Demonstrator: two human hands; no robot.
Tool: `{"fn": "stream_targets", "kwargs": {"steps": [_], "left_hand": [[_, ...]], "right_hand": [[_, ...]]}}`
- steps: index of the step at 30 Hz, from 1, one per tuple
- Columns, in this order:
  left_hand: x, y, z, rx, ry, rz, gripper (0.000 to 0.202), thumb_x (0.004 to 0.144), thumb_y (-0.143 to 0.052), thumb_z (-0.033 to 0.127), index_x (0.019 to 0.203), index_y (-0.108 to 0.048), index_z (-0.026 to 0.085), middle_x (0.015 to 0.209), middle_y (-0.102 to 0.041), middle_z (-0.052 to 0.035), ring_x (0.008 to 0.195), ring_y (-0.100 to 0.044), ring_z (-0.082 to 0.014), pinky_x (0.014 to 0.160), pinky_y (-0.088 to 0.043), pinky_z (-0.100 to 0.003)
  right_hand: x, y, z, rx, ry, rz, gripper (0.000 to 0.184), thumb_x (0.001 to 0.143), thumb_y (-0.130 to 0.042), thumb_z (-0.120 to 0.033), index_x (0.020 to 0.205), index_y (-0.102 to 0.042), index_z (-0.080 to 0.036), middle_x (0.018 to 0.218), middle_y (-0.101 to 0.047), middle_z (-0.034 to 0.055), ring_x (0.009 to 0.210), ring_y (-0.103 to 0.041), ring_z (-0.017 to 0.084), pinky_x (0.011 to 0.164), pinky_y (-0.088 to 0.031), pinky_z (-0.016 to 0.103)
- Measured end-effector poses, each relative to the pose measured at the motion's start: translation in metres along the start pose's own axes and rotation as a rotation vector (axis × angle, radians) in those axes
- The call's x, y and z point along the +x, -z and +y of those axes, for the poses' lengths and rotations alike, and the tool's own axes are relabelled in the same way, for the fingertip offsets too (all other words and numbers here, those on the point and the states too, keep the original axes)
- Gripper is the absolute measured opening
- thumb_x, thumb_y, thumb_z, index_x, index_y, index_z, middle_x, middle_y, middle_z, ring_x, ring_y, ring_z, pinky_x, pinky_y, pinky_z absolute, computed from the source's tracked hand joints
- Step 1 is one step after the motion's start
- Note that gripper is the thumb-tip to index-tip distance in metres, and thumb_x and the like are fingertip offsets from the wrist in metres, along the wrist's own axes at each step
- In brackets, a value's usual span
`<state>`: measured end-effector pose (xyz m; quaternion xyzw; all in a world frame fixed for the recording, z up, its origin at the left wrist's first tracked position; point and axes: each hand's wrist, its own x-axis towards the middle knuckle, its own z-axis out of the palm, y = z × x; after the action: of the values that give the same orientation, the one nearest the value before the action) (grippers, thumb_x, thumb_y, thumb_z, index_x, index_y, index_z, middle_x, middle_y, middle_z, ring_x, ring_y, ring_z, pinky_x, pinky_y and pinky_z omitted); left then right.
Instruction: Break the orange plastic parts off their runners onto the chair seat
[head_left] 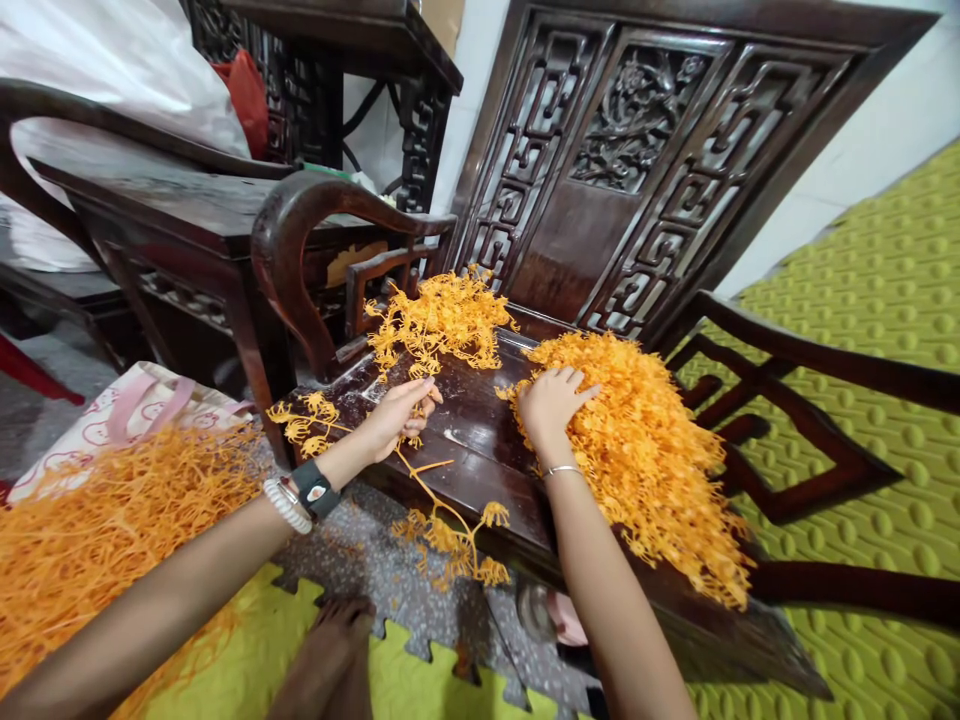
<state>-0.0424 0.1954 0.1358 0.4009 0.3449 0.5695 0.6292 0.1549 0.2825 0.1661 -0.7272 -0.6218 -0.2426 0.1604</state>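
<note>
On the dark wooden chair seat (480,455) my left hand (401,415) is closed in a pinch on an orange plastic sprig (450,525) whose stem trails over the seat's front edge. My right hand (553,402) lies flat with fingers spread on a large heap of orange plastic pieces (652,460) at the seat's right. A smaller loose pile of orange sprigs (439,320) lies at the back left of the seat, just beyond my left hand. A few more sprigs (304,420) hang off the seat's left edge.
A big mound of orange stems (97,520) fills a pink-and-white bag (142,400) at the left on the floor. Carved chair back (637,150) rises behind. Another dark wooden chair (172,210) stands left. Green foam mat (885,330) covers the floor; my foot (330,650) rests below.
</note>
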Motion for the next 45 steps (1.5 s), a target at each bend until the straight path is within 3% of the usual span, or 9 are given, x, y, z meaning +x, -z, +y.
{"fn": "stream_targets", "kwargs": {"steps": [5,8,13,17,22,31,34,40,45], "left_hand": [[-0.001,-0.001,0.000,0.050,-0.001,-0.035,0.030,0.082,-0.058,0.043,0.075,-0.051,0.015,0.056,-0.040,0.0063,0.036,-0.027,0.0004,0.035,-0.012,-0.011],[0.001,0.001,-0.002,0.096,0.000,-0.080,0.029,0.084,-0.054,0.043,0.076,-0.049,0.016,0.055,-0.040,0.0067,0.035,-0.026,-0.0001,0.035,-0.011,-0.011],[0.004,0.000,-0.008,0.223,-0.003,-0.138,0.030,0.087,-0.049,0.043,0.076,-0.049,0.015,0.052,-0.046,0.0050,0.032,-0.027,-0.0011,0.035,-0.014,-0.013],[0.005,-0.003,-0.012,0.300,-0.031,-0.132,0.028,0.086,-0.049,0.041,0.075,-0.047,0.016,0.048,-0.049,0.0043,0.031,-0.029,-0.0027,0.035,-0.016,-0.015],[0.005,-0.004,-0.016,0.361,-0.088,-0.141,0.033,0.089,-0.042,0.044,0.069,-0.043,0.017,0.043,-0.052,0.0021,0.035,-0.040,-0.0059,0.039,-0.022,-0.016],[-0.002,-0.002,-0.015,0.422,-0.088,-0.207,0.035,0.089,-0.041,0.045,0.066,-0.042,0.018,0.045,-0.058,0.0004,0.034,-0.030,-0.0054,0.038,-0.018,-0.018],[-0.002,-0.001,-0.014,0.400,-0.082,-0.206,0.035,0.089,-0.039,0.047,0.070,-0.043,0.018,0.045,-0.057,0.0012,0.032,-0.028,-0.0053,0.037,-0.015,-0.018],[0.001,-0.001,-0.014,0.384,-0.092,-0.193,0.036,0.087,-0.043,0.049,0.070,-0.044,0.018,0.045,-0.055,0.0004,0.032,-0.029,-0.0048,0.037,-0.014,-0.019],[0.000,-0.003,-0.011,0.359,-0.079,-0.189,0.036,0.087,-0.043,0.051,0.071,-0.042,0.019,0.046,-0.054,0.0016,0.032,-0.028,-0.0047,0.037,-0.013,-0.018]], "right_hand": [[0.002,0.003,0.001,0.215,0.105,0.095,0.034,0.085,-0.048,-0.030,0.097,-0.066,-0.003,0.108,-0.059,0.0222,0.108,-0.045,0.035,0.097,-0.025,0.056],[-0.006,0.008,-0.011,0.697,0.330,0.078,0.035,0.087,-0.050,-0.041,0.094,-0.068,-0.013,0.103,-0.062,0.0140,0.102,-0.050,0.028,0.094,-0.035,0.044],[-0.033,0.018,-0.042,1.379,0.575,-0.532,0.040,0.086,-0.049,-0.052,0.072,-0.065,-0.018,0.066,-0.059,0.0013,0.065,-0.054,0.015,0.064,-0.042,0.027],[-0.042,0.019,-0.050,1.515,0.488,-0.703,0.035,0.077,-0.062,-0.051,0.074,-0.067,-0.017,0.052,-0.051,-0.0042,0.048,-0.042,0.010,0.051,-0.032,0.024],[-0.046,0.014,-0.055,1.807,0.173,-0.754,0.021,0.066,-0.074,-0.037,0.073,-0.069,-0.018,0.066,-0.064,-0.0007,0.058,-0.054,0.011,0.060,-0.042,0.024],[-0.011,0.006,-0.028,1.962,-0.187,-0.507,0.019,0.068,-0.065,-0.028,0.086,-0.064,-0.021,0.084,-0.068,-0.0011,0.059,-0.058,0.008,0.068,-0.050,0.026],[-0.010,0.010,-0.023,1.848,-0.122,-0.533,0.026,0.071,-0.066,-0.036,0.091,-0.065,-0.020,0.082,-0.069,0.0010,0.060,-0.059,0.009,0.067,-0.051,0.026],[-0.035,0.018,-0.046,1.668,0.165,-0.864,0.036,0.073,-0.066,-0.051,0.084,-0.069,-0.017,0.086,-0.070,0.0060,0.074,-0.063,0.013,0.072,-0.049,0.027],[-0.039,0.014,-0.050,1.767,0.113,-0.713,0.031,0.070,-0.069,-0.048,0.075,-0.069,-0.018,0.074,-0.069,0.0028,0.070,-0.062,0.014,0.074,-0.048,0.029]]}}
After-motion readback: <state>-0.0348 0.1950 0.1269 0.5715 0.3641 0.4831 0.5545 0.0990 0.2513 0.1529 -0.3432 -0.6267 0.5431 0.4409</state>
